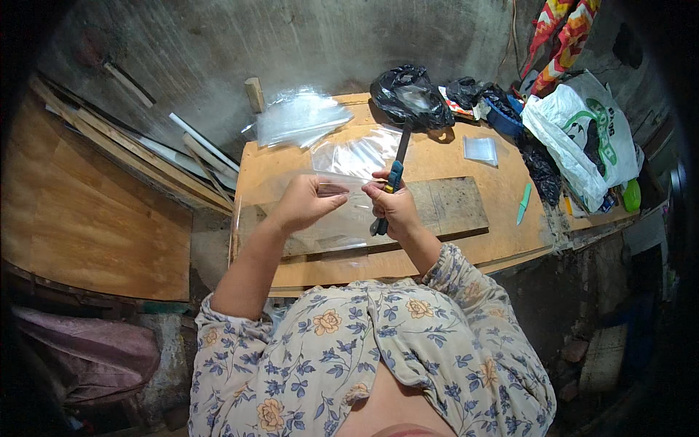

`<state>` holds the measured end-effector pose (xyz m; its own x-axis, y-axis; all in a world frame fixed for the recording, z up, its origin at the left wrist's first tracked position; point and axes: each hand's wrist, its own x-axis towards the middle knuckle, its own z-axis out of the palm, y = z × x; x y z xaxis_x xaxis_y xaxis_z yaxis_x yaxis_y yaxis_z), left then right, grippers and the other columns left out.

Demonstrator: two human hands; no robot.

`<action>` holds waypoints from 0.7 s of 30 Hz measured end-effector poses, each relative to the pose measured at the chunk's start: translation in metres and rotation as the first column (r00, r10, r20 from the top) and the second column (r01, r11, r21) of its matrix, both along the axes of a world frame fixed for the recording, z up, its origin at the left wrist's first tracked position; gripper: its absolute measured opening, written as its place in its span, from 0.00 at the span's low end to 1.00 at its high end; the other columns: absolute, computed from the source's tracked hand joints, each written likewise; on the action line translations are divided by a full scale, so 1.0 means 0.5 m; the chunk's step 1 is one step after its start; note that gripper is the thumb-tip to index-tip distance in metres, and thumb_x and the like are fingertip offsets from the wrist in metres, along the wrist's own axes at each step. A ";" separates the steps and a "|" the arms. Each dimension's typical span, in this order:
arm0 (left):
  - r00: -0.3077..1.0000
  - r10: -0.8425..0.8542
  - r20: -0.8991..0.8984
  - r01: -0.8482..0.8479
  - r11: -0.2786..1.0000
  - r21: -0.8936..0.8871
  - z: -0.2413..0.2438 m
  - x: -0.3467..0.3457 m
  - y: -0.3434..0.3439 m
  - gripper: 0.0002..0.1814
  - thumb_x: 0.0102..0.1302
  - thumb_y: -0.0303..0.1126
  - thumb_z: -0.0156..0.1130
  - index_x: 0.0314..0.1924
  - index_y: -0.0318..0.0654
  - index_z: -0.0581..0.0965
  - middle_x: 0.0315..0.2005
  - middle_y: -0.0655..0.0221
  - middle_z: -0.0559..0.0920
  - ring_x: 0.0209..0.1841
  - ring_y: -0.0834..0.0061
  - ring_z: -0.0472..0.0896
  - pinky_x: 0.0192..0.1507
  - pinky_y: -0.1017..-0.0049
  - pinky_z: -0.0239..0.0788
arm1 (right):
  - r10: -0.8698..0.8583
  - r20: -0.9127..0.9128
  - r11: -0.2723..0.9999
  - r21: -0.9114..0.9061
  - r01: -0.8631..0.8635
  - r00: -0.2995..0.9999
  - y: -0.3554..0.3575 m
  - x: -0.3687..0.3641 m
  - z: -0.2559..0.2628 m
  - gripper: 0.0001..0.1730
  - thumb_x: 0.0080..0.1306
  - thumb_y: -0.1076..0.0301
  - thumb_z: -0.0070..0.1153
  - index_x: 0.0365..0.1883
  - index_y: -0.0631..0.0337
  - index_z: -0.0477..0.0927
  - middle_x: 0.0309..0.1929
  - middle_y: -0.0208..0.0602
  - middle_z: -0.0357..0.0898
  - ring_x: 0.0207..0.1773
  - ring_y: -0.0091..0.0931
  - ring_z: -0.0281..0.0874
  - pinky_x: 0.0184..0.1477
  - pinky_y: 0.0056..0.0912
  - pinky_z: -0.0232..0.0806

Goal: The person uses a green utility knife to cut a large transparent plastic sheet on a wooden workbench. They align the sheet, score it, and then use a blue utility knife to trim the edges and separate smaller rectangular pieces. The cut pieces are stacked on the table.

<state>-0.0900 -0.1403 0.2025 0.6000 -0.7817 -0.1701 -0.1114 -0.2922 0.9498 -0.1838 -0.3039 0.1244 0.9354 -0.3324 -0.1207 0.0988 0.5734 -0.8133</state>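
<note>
A clear plastic sheet (341,216) stretches between my two hands above a wooden board (448,205). My left hand (303,205) grips its upper left part, fingers folded over the film. With thumb and fingertips my right hand (401,210) pinches the sheet's right side. That same hand also holds a bladed hand tool (397,172) with a teal, black and yellow handle; its long dark blade points away from me. Beyond the hands lie shiny clear plastic sheets (360,153), and a larger stack of clear plastic (300,117) sits at the table's back left.
On the wooden table (508,232) lie a green knife (524,203) and a small stack of clear plastic pieces (480,150). A black plastic bag (412,98) stands at the back; a white printed bag (584,131) fills the right. Wooden strips (136,142) lean at left.
</note>
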 end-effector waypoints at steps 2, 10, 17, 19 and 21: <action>0.833 0.158 0.531 -0.170 0.985 -0.027 -0.005 -0.027 0.008 0.08 0.51 0.27 0.66 0.34 0.39 0.82 0.42 0.60 0.80 0.45 0.66 0.77 0.48 0.74 0.66 | -0.060 0.018 0.998 0.022 0.060 0.998 0.013 -0.003 -0.004 0.19 0.56 0.74 0.62 0.44 0.56 0.71 0.28 0.24 0.73 0.20 0.11 0.60 0.19 0.14 0.51; 0.232 0.146 0.962 0.063 0.984 -0.165 0.021 -0.008 -0.004 0.04 0.51 0.31 0.67 0.24 0.44 0.79 0.34 0.71 0.81 0.48 0.71 0.76 0.58 0.58 0.53 | -0.067 0.011 0.998 -0.018 0.068 0.998 0.012 -0.014 0.006 0.16 0.56 0.72 0.62 0.42 0.54 0.73 0.30 0.25 0.74 0.22 0.13 0.62 0.21 0.15 0.53; 0.541 0.131 0.831 0.092 0.973 -0.214 -0.019 0.017 -0.017 0.04 0.54 0.30 0.63 0.26 0.42 0.77 0.30 0.68 0.81 0.37 0.67 0.79 0.49 0.65 0.64 | -0.072 0.298 0.454 -0.840 0.297 0.952 -0.041 0.004 0.046 0.16 0.53 0.66 0.65 0.38 0.63 0.78 0.33 0.37 0.75 0.37 0.31 0.73 0.41 0.31 0.66; 0.538 0.130 0.833 0.096 0.972 -0.213 -0.016 0.010 -0.024 0.04 0.54 0.30 0.63 0.27 0.41 0.77 0.29 0.66 0.81 0.36 0.65 0.79 0.45 0.69 0.66 | 0.048 0.354 0.335 -0.887 0.319 0.934 -0.043 0.010 0.073 0.16 0.52 0.66 0.66 0.36 0.63 0.78 0.35 0.40 0.76 0.37 0.32 0.74 0.40 0.30 0.66; 0.529 0.114 0.841 0.085 0.979 -0.186 -0.012 0.007 -0.027 0.04 0.54 0.27 0.64 0.27 0.37 0.77 0.29 0.64 0.81 0.35 0.64 0.79 0.41 0.71 0.69 | 0.062 0.286 0.327 -0.911 0.252 0.956 -0.041 0.016 0.085 0.13 0.52 0.66 0.65 0.32 0.63 0.79 0.32 0.42 0.77 0.32 0.35 0.74 0.35 0.31 0.66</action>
<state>-0.0866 -0.1540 0.1966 0.3943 -0.7260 0.5634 -0.8858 -0.1371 0.4433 -0.1760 -0.3245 0.1671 0.8287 -0.1645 0.5350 0.3609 -0.5735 -0.7354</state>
